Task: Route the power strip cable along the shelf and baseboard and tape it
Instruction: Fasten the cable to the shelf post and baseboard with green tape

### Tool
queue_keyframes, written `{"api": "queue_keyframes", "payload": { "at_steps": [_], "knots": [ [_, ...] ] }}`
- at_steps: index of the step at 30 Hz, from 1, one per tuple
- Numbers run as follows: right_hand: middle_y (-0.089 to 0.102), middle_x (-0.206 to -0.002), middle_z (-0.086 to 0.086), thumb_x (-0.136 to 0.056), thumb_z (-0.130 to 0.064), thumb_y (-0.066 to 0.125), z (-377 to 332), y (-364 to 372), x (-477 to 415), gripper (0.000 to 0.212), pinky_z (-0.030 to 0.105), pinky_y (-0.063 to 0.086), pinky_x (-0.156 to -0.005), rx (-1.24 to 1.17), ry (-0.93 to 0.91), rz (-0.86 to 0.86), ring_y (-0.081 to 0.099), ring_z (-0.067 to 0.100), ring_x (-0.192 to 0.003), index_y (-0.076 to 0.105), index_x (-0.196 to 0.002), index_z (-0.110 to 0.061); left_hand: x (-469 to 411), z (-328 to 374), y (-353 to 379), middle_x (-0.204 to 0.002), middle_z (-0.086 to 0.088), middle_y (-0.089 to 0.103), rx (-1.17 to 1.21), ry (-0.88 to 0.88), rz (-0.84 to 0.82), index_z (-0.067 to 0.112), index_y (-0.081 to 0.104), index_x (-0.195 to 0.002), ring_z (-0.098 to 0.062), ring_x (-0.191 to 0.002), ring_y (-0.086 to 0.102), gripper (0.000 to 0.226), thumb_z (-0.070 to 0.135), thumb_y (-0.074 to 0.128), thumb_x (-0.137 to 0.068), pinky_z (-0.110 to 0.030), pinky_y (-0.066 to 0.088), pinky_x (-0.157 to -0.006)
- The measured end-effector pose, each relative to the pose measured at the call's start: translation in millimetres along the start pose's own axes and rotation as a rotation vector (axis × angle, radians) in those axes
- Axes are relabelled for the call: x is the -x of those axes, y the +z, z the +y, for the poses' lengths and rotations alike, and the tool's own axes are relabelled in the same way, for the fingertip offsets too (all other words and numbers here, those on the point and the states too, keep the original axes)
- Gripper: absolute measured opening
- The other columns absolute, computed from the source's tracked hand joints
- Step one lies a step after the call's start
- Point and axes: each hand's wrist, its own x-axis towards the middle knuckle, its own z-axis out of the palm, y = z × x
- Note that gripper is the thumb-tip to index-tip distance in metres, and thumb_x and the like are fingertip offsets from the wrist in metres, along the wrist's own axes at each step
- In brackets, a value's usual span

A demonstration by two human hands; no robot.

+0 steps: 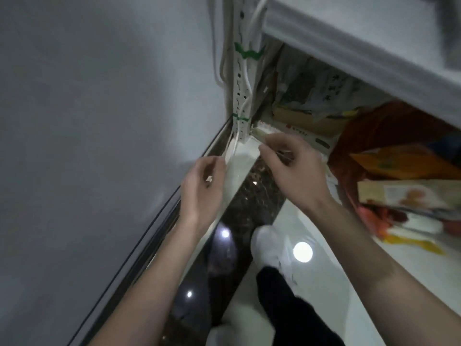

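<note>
By shelf post (243,96), left hand (203,188) fingers pinch cable (230,149), right hand (295,171) unclear, bag (311,91) print blurred

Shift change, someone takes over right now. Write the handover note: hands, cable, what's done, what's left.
Left hand: grips a pale strip lying along the baseboard.
Right hand: fingertips at the strip's end by the foot of the shelf post; grip unclear.
Done: white cable runs down the post, held by two green tape bands.
Left: fix the run along the baseboard; no green tape shows there.
</note>
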Motion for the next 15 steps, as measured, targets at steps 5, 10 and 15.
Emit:
{"api": "queue_keyframes", "payload": {
  "at_steps": [5, 10, 15],
  "knots": [
    [0.072, -0.105, -0.013, -0.096, -0.032, 0.066, -124, -89, 120, 0.019, 0.015, 0.052, -0.085, -0.190, 0.089, 0.078, 0.065, 0.000, -0.095, 0.072, -0.110, -0.022, 134, 117, -71, -0.097, 0.007, 0.072, 0.031, -0.020, 0.002, 0.018, 0.072, -0.101, -0.010, -0.096, 0.065, 0.016, 0.027, 0.060, -0.101, -0.011, 0.046, -0.079],
    [0.072, -0.105, -0.016, -0.095, -0.031, 0.068, -213, -189, 242, 0.016, 0.020, 0.053, -0.087, -0.273, 0.152, 0.157, 0.066, 0.001, -0.098, 0.072, -0.110, -0.027, 275, 234, -133, -0.101, 0.017, 0.071, -0.041, 0.078, -0.073, 0.027, 0.071, -0.099, 0.000, -0.100, 0.065, 0.023, 0.035, 0.050, -0.105, -0.010, 0.046, -0.082],
    [0.072, -0.107, -0.015, -0.095, -0.029, 0.067, -272, -287, 344, 0.016, 0.025, 0.054, -0.089, -0.301, 0.146, 0.208, 0.065, 0.003, -0.103, 0.072, -0.110, -0.027, 397, 321, -164, -0.101, 0.017, 0.070, -0.048, 0.138, -0.133, 0.028, 0.067, -0.112, 0.005, -0.096, 0.064, 0.028, 0.042, 0.047, -0.099, -0.006, 0.046, -0.077]
  ]
}}
